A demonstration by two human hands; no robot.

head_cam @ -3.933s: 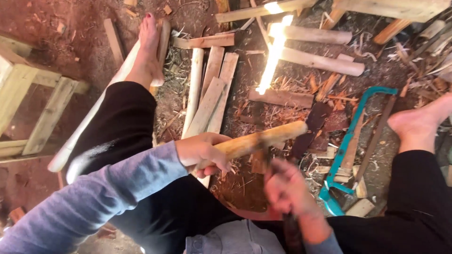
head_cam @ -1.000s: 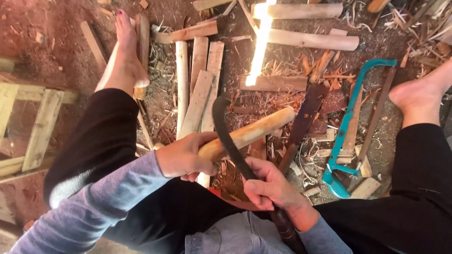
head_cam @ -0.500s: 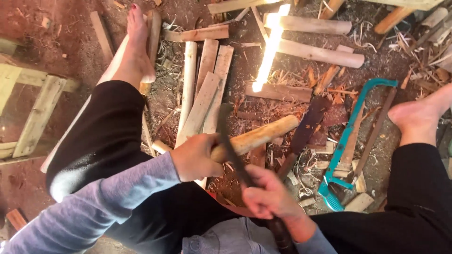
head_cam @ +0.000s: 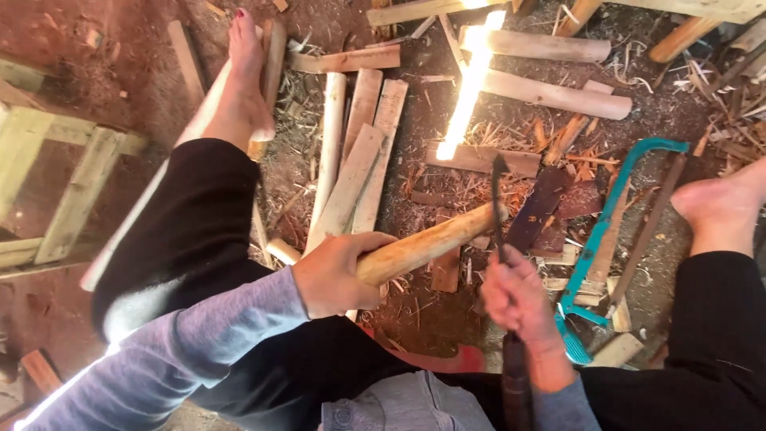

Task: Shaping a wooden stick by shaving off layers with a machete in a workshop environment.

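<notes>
My left hand (head_cam: 335,273) grips the near end of a round, peeled wooden stick (head_cam: 435,242) that slants up to the right above the ground. My right hand (head_cam: 517,297) is closed around the handle of a dark, thin-bladed knife (head_cam: 498,203). Its blade rises edge-on beside the stick's far end. Whether the blade touches the wood I cannot tell. Both my legs in black trousers spread to either side, and my bare feet (head_cam: 243,88) rest on the dirt.
Flat pale wooden slats (head_cam: 355,164) lie on the ground ahead. Round poles (head_cam: 550,94) lie at the top right. A teal-framed bow saw (head_cam: 614,215) lies to the right among wood shavings. A pale wooden frame (head_cam: 56,191) stands at the left.
The knife has swung from lying curved over the stick near my left hand to standing upright at the stick's far end. My right hand moved right; the left hand kept its grip.
</notes>
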